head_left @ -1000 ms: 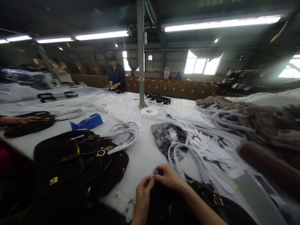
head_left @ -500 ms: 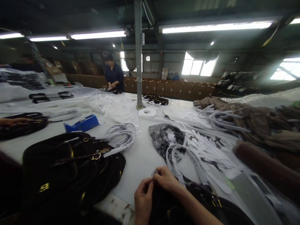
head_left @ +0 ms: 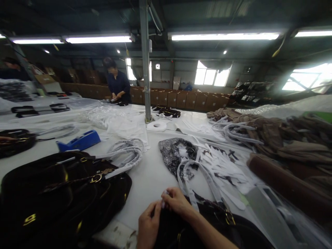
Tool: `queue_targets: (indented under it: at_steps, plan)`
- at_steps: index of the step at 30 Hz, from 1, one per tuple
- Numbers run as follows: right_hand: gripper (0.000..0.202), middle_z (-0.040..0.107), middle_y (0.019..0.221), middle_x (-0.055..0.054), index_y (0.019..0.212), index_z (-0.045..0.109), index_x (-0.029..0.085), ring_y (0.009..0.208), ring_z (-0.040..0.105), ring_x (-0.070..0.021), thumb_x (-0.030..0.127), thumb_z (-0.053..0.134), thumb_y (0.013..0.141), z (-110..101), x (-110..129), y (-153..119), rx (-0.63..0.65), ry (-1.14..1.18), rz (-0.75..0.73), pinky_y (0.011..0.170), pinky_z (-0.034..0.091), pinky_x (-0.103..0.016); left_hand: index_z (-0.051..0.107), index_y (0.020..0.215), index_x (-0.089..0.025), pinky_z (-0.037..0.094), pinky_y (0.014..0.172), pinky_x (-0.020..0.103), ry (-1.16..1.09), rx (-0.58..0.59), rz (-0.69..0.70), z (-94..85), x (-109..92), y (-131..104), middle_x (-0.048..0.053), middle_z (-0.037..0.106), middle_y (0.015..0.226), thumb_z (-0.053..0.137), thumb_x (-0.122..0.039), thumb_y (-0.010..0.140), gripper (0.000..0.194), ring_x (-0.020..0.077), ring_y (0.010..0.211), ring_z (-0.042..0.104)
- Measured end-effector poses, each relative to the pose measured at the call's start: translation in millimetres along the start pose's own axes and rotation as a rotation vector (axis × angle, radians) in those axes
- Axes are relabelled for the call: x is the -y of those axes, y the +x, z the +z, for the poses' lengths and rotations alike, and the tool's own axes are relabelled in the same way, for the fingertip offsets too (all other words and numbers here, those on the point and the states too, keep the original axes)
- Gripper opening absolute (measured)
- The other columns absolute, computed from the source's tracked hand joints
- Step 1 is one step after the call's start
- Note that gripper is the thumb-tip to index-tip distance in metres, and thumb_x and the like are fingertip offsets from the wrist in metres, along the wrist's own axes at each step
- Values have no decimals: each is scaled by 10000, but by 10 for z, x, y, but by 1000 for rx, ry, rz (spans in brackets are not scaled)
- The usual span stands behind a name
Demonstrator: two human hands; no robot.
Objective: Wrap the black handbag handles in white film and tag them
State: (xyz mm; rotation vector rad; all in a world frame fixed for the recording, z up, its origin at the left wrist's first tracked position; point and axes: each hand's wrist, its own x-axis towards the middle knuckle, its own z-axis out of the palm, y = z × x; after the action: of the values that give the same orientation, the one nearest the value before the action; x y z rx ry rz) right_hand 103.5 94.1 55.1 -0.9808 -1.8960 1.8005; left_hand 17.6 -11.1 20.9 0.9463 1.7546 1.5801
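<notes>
Over a black bag (head_left: pixel 207 221) at the bottom centre, my right hand (head_left: pixel 177 200) pinches a small whitish piece (head_left: pixel 164 197). Fingers closed, my left hand (head_left: pixel 149 221) meets it from the left at the bag's edge; what its fingertips grip is too small to make out. White-wrapped handles (head_left: pixel 197 176) rise from this bag, beside a gold ring (head_left: pixel 229 217). Farther left lies a second black bag (head_left: pixel 64 193) with wrapped handles (head_left: pixel 127 157) and gold fittings.
A blue tape dispenser (head_left: pixel 79 140) stands behind the left bag. Beyond my hands are black-and-white patterned material (head_left: pixel 173 154) and white strips (head_left: pixel 220 162). Brown bags (head_left: pixel 285 138) are piled right. A post (head_left: pixel 145 62) rises mid-table; a person (head_left: pixel 118 83) stands behind it.
The view has turned slightly to the right, so most things sit farther left. My hands have drawn slightly apart, and the whitish piece between them shows more clearly.
</notes>
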Motion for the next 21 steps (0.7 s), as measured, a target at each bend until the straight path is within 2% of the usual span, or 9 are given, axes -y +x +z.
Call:
queue_targets:
  at_steps: [2,5,9,13,15,18,21]
  plan:
    - [115,478,481,67,688,567,145,414,408,-67,246,545,738,-12,7,-22,-12,11,-36,413,311,-177,696,891,-163,503,734,272,-145,35,-146,-8,-28,49,46,714,808,630,-510,734,387,228,806,646]
    - [108,477,479,65,698,579,145,412,405,-70,237,541,741,-18,10,-47,-49,22,-58,414,312,-178,677,878,-149,500,620,255,-317,180,-259,-5,-15,87,17,701,709,657,-527,707,415,199,684,636]
    - [115,493,494,58,714,603,145,428,425,-73,215,518,745,-11,-18,-44,-79,34,-73,428,334,-177,640,977,-178,523,710,279,-462,225,-361,-24,59,86,-1,722,776,712,-518,657,472,213,763,662]
    - [93,512,541,54,704,617,144,491,447,-77,180,537,736,-3,-40,-47,-146,8,-100,469,346,-176,622,1007,-206,527,760,284,-418,271,-384,-48,76,114,-14,732,839,724,-504,653,474,229,851,664]
    - [88,514,552,56,700,623,147,504,448,-78,160,545,738,18,-40,-45,-178,-17,-108,479,346,-175,637,963,-216,530,739,267,-378,253,-365,-34,64,137,-26,732,831,742,-511,619,465,228,854,659]
    - [99,515,538,55,694,643,151,500,463,-87,150,559,746,60,-13,-38,-199,-63,-97,479,355,-180,669,821,-223,536,692,256,-308,137,-353,1,82,169,-38,727,761,791,-555,460,505,244,820,652]
    - [131,522,547,50,851,681,160,511,489,-107,218,616,754,-11,94,-159,-253,-108,-79,515,390,-207,674,749,-236,536,675,270,-220,53,-406,0,175,209,-44,718,695,788,-558,380,503,261,791,649]
